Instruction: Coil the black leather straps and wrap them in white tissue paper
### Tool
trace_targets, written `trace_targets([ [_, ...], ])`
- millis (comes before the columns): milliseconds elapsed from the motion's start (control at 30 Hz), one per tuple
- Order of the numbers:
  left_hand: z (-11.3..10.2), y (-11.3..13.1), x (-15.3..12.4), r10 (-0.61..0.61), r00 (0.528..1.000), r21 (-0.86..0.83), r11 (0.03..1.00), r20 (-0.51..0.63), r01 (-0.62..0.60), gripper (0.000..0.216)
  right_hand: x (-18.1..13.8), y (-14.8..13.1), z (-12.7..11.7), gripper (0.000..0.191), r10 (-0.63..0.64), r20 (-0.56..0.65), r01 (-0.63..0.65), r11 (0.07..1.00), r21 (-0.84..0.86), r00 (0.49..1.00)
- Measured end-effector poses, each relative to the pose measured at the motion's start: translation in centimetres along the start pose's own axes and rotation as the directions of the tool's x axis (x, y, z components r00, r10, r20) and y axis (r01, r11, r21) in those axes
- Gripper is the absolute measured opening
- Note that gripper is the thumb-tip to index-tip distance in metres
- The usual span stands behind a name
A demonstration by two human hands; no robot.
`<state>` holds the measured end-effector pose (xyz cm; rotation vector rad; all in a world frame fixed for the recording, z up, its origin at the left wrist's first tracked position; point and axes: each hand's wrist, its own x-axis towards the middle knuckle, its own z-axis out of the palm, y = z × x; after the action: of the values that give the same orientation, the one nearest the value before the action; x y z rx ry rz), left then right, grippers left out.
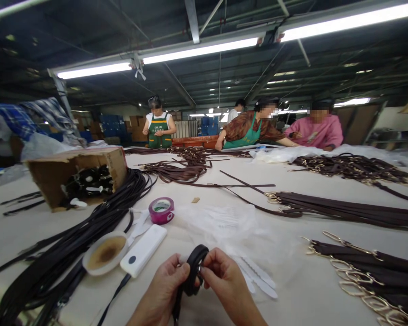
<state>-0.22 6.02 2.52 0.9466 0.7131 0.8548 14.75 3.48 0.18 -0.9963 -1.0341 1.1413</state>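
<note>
Worktop, pale, fills the lower frame. Across the far side, upper centre and right, several people bend over their own work; their hands keep to that end.

Brown straps with gold rings lie in long bundles, centre right to lower right. A thick sheaf of black straps runs from the cardboard box, on its side at mid left, down to the lower left corner. Clear plastic bag at centre.

Smaller: white rectangular device, shallow dish with brown residue touching it, roll of purple tape just beyond.

Bottom centre: black strap loop, raised just above the worktop, its tail dropping out of frame. Left hand pinches the loop's left side, fingers curled; right hand pinches the right side, thumb and fingertips pressed on it.

Judgement: strap light, limp, smooth-faced, likely slippery; holds a curve only while pinched. Best gripped flat across its width, close beside the bend.
</note>
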Motion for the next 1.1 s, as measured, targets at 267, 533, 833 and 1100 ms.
trace_targets([
  [267,0.6,0.6,0.3,0.194,0.981,0.251,0.949,0.02,-0.192,0.039,-0.4,0.3,-0.4,0.032,-0.047,0.048,0.036,0.977,0.21,0.998],
  [533,0.3,-0.5,0.6,0.087,0.996,0.102,0.991,-0.014,-0.085,0.045,-0.6,1.3,0.4,0.036,-0.144,-0.085,0.153,0.983,0.105,0.986],
  [833,0.2,-0.3,1.4,0.293,0.951,0.47,0.856,-0.097,-0.216,0.011,0.2,1.7,-0.3,0.029,-0.047,-0.072,0.034,0.985,-0.167,0.996],
  [1100,0.0,-0.4,1.7,0.335,0.931,0.682,0.715,-0.143,-0.153,0.006,-1.0,0.5,-2.0,0.028,-0.044,0.23,0.116,0.944,-0.309,0.972],
])
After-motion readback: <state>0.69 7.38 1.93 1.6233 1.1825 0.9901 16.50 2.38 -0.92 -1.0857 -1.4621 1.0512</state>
